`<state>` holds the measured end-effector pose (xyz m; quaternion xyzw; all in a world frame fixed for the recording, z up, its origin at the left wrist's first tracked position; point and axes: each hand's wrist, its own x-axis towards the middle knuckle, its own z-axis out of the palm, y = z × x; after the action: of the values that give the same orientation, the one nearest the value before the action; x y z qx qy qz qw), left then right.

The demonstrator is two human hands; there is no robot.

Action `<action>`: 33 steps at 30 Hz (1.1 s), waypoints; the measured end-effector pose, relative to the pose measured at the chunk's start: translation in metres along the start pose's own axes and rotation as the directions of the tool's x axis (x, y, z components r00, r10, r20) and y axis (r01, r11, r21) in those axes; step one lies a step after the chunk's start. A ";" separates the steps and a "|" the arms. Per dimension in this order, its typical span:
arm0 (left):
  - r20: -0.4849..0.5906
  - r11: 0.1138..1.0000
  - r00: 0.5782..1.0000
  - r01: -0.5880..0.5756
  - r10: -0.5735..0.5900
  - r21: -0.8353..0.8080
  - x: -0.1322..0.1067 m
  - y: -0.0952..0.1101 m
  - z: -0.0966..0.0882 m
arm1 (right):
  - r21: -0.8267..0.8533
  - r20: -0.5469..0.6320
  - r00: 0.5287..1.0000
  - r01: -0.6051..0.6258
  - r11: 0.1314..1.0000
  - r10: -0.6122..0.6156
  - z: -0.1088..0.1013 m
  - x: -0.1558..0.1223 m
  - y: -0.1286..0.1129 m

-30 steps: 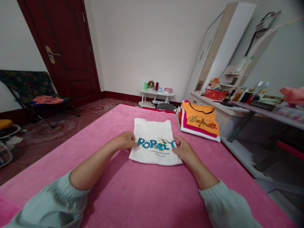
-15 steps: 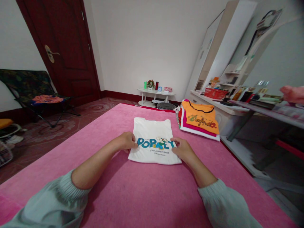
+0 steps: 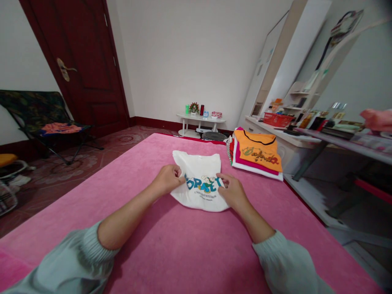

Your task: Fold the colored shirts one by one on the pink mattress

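Note:
A folded white T-shirt (image 3: 199,163) with blue lettering and a cartoon figure lies in front of me on the pink bed cover (image 3: 171,249). My left hand (image 3: 168,178) pinches its left edge. On the opposite edge, my right hand (image 3: 232,191) is closed in the same way. Between the two hands the cloth bows, with its sides lifted and the print partly creased. The fingertips beneath the fabric are hidden.
At the right edge of the bed is a stack of folded shirts, an orange shirt (image 3: 260,151) on top. A dressing table (image 3: 284,136) with a red basket (image 3: 277,119) stands beyond it. A camouflage chair (image 3: 33,106) is at left, a low white table (image 3: 200,119) by the wall.
Both hands have moved inward, the left one more, drawing the T-shirt's side edges closer together. The shirt, flat before, now bends and lifts at its sides.

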<state>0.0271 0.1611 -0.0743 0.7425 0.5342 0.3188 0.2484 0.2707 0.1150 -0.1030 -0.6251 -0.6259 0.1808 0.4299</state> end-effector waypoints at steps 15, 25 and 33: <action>0.155 0.852 0.950 -0.164 0.273 -0.497 -0.023 0.023 0.043 | -0.053 0.122 0.992 0.031 0.998 -0.025 0.017 -0.018 -0.028; 0.079 0.947 0.959 -0.281 0.272 0.157 0.064 -0.031 0.054 | 0.117 0.377 0.926 -0.080 0.990 0.030 -0.027 -0.010 -0.046; -0.332 0.986 0.941 0.017 -0.073 -0.168 0.105 -0.059 0.056 | 0.246 0.433 0.876 -0.341 0.907 0.212 -0.036 -0.012 -0.061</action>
<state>0.0548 0.2779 -0.1319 0.6420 0.5578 0.4776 0.2203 0.2583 0.0831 -0.0395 -0.5828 -0.5655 0.4613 0.3574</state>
